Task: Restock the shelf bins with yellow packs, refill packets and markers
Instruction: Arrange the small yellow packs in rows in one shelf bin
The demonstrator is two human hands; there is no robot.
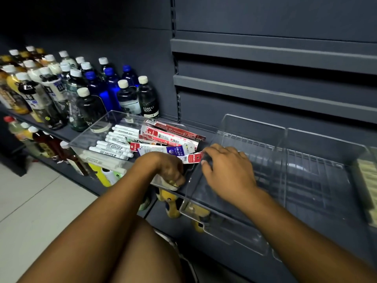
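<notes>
On the dark shelf (65,135) in front of us stood a left clear bin (81,142) and, just beside it on the right, a right clear bin (255,127) whose near lip jutted past the shelf edge toward us. A third clear bin (326,158) sat further right. Bottles (81,88) crowded the far left of the shelf, close against the left bin's far wall, so we found open room only above the bins and on their near side. Two grey ledges (265,52) ran across the back panel above the right bin.

Our right hand (226,170) lay over the place where the two bins met. Its thumb and forefinger pinched the right end of a red-and-white refill packet (190,158), while the other fingers spread loosely over the right bin. The packet reached leftward from those fingers and lay across the heap in the left bin. Our left hand (169,170) sat at that bin's near rim, fingers curled under over something pale and yellowish. Whether they gripped it we could not tell.

The packet was flat and narrow, with a red header, white print and a white body. Other refill packets (169,137), red, white and one purple, filled the left bin's right half. White markers (114,146) lay in rows in its left half.
</notes>
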